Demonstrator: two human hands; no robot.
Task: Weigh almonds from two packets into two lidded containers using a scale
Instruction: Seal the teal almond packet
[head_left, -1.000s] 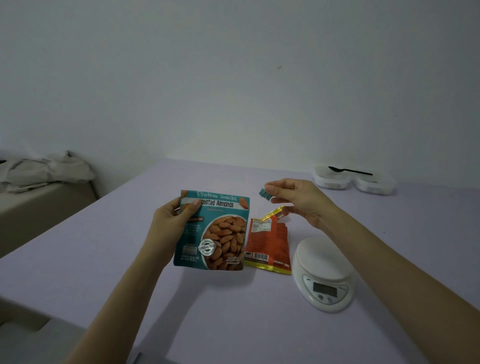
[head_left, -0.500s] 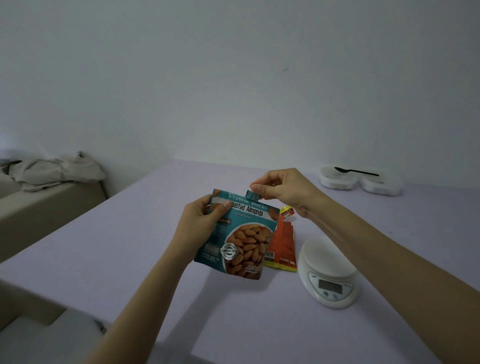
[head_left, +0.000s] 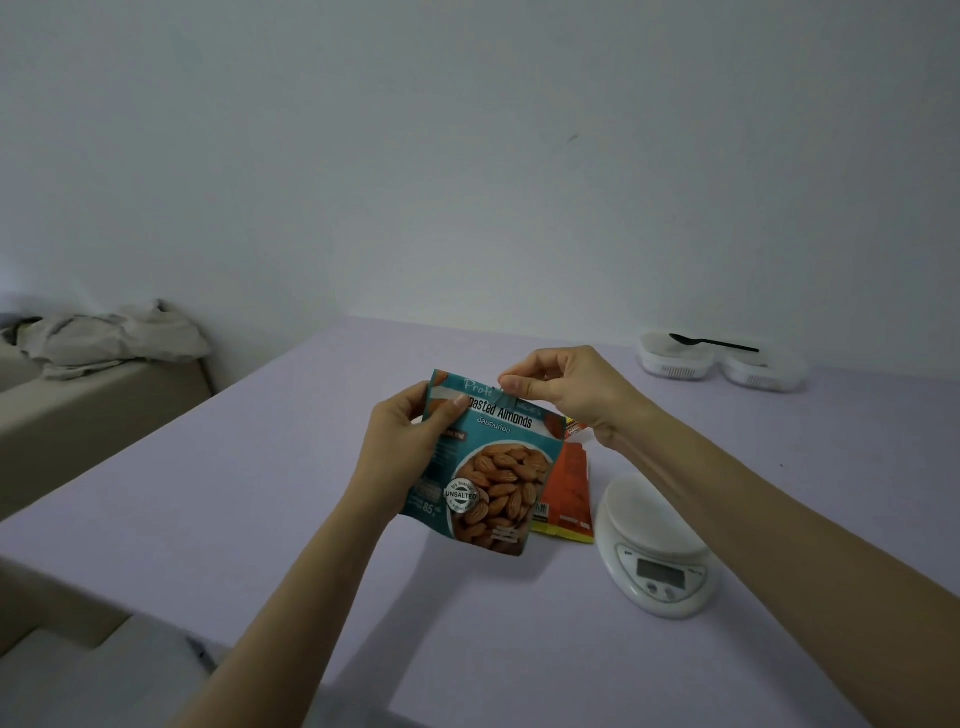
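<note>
The lilac surface (head_left: 260, 519) fills your view. Above its middle you hold the teal almond packet (head_left: 493, 478) upright: your left hand (head_left: 405, 447) grips its left edge, and your right hand (head_left: 566, 389) pinches its top edge. The white scale (head_left: 654, 540) sits near right. The orange packet (head_left: 569, 488) lies flat just left of the scale. Two lidded containers (head_left: 675, 361) stand far right, with a black spoon (head_left: 711, 343) across them.

Near-left table surface (head_left: 234, 493) is open for passage. Right side is obstructed by the scale (head_left: 655, 540), the orange packet (head_left: 570, 483) (lying flat) and far-right containers (head_left: 675, 364).
</note>
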